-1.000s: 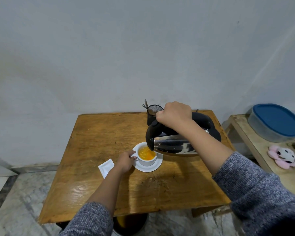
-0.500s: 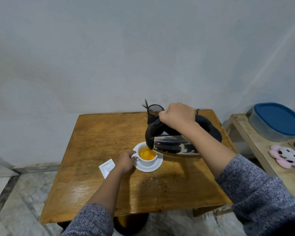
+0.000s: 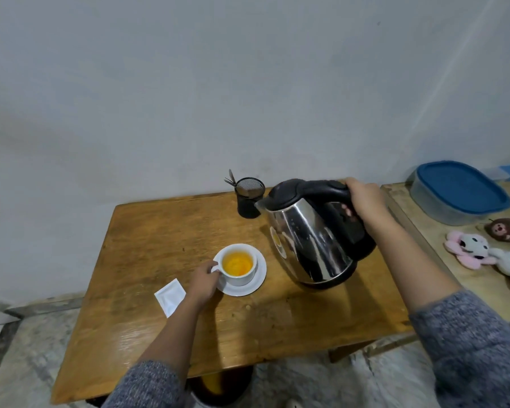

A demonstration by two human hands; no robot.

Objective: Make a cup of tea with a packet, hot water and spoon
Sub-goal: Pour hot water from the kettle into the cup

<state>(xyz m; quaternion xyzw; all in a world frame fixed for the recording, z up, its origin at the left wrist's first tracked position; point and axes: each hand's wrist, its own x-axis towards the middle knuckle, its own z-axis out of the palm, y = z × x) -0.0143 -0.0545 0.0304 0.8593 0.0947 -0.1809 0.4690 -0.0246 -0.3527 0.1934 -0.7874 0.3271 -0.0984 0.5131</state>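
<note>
The right hand [image 3: 365, 198] has its fingers wrapped round the kettle [image 3: 312, 231] handle, the kettle tilted over the table [image 3: 159, 231]. The left hand [image 3: 202, 279] fingers pinch the cup [image 3: 238, 265] handle; the packet [image 3: 170, 296] lies just beside them. A careless set-down could slosh hot water toward those fingers.

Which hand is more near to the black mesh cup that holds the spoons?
The right hand. It grips the kettle handle, to the right of the mesh cup, apart from it. The left hand is farther, toward the person, at the white cup.
</note>
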